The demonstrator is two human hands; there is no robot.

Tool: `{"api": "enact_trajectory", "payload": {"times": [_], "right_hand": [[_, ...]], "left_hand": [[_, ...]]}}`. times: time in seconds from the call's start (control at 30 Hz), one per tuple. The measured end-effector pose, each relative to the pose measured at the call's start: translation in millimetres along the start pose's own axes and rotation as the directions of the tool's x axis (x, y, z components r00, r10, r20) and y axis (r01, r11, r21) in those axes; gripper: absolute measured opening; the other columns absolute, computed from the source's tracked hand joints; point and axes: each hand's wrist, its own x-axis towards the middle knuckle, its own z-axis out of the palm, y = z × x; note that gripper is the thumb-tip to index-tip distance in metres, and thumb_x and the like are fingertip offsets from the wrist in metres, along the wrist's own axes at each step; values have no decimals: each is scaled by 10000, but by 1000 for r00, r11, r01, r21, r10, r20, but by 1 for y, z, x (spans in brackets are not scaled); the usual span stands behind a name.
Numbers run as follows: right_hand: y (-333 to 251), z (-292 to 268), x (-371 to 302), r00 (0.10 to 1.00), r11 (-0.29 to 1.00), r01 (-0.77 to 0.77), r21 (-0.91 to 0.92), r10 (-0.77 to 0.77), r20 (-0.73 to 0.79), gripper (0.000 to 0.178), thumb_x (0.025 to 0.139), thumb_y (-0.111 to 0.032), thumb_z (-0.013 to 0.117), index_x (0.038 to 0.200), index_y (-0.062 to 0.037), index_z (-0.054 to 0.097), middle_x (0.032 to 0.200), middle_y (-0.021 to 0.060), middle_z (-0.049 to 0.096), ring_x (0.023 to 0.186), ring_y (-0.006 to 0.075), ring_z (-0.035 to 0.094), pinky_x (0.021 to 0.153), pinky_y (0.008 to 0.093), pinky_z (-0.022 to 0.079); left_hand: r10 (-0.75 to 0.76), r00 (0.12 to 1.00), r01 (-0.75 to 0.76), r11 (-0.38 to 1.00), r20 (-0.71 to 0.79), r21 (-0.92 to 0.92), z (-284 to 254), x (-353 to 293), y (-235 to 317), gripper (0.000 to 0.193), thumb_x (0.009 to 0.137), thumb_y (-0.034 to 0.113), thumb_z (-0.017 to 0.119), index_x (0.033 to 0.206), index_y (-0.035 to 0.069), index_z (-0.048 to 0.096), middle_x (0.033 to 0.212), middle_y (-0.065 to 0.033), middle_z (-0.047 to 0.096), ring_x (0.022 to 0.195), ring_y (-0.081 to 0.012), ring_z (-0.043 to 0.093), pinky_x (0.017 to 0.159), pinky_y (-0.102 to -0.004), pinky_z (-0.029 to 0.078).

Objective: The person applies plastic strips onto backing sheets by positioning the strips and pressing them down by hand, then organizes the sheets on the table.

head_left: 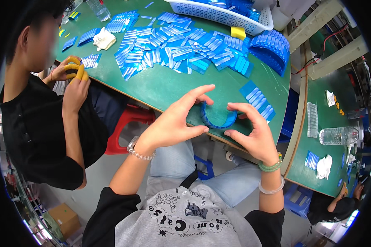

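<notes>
Over the near edge of the table, a blue film sheet (218,126) is bent into a U shape between my hands. My left hand (175,125) has its fingers and thumb curled around the sheet's left end. At the right end, my right hand (255,133) pinches it between fingers and thumb. Just beyond my right hand, a flat blue sheet with a row of pale oblong pieces (257,99) lies on the table. Farther off is a wide heap of similar blue sheets (169,45). A curved stack of them (271,47) stands at the far right.
A white basket (224,17) of blue sheets sits at the back, with a yellow block (238,33) before it. At left a co-worker in black with yellow finger covers (76,70) works by a red stool (127,127). Another green table (317,164) at right holds a plastic bottle (340,136).
</notes>
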Motion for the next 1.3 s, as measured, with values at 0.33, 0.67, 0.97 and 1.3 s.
{"api": "enact_trajectory", "payload": {"times": [0.33, 0.67, 0.97, 1.3], "right_hand": [[-7, 4, 11, 996, 996, 88, 17, -87, -13, 588, 703, -51, 752, 1260, -74, 563, 1195, 104, 590, 1077, 253, 566, 932, 340, 454], [-7, 40, 28, 986, 968, -162, 190, 166, -9, 393, 782, -117, 730, 1145, -22, 611, 976, 102, 647, 844, 176, 598, 778, 300, 475], [-19, 99, 98, 992, 968, -2, -253, -30, -120, 350, 763, -143, 714, 1069, 5, 629, 1039, 170, 584, 908, 337, 568, 816, 407, 467], [2, 38, 128, 920, 847, 70, -527, -259, -293, 510, 737, -265, 753, 1155, -21, 593, 1077, 130, 602, 1052, 335, 478, 936, 399, 402]], "left_hand": [[70, 996, -72, 997, 48, 25, 1, 6, -1, 875, 707, -9, 745, 1452, 64, 293, 1279, -121, 510, 1241, -247, 478, 1073, -384, 348], [-239, 909, 197, 968, -340, -155, -12, -16, 10, 743, 762, -55, 712, 1406, 59, 358, 1006, -74, 536, 917, -126, 579, 796, -259, 499], [48, 746, 239, 912, -664, 334, -63, -25, -22, 499, 798, 59, 691, 1264, 38, 516, 1165, -137, 575, 1003, -251, 602, 835, -342, 499], [292, 820, 139, 733, -492, 666, -45, -2, -9, 270, 811, 31, 652, 1080, 46, 638, 1139, -119, 582, 1108, -305, 505, 947, -388, 407]]}}
